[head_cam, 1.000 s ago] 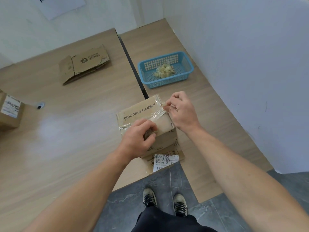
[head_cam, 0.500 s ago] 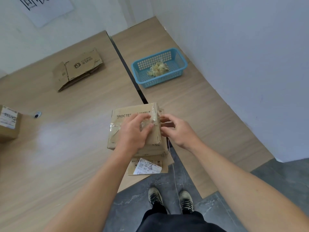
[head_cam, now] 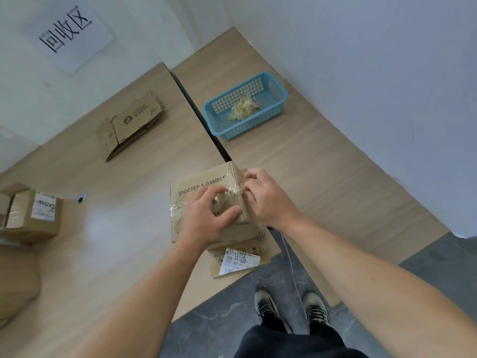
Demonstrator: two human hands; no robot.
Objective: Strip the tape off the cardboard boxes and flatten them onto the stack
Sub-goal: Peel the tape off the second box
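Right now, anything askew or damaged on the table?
Nothing serious. The flattened carton under the Procter & Gamble box sits askew, right at the near edge of the table. The far flattened box has a ragged, torn flap edge. The tape that the right hand pinches is bunched; the left hand grips the box.

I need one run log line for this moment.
left hand: holds brown printed cardboard box | right hand: pinches clear tape at box edge | blue plastic basket: crumpled tape scraps inside

Brown cardboard box [head_cam: 198, 187] with black lettering; blue lattice-walled basket [head_cam: 273, 109]; pale woodgrain table [head_cam: 129, 254].
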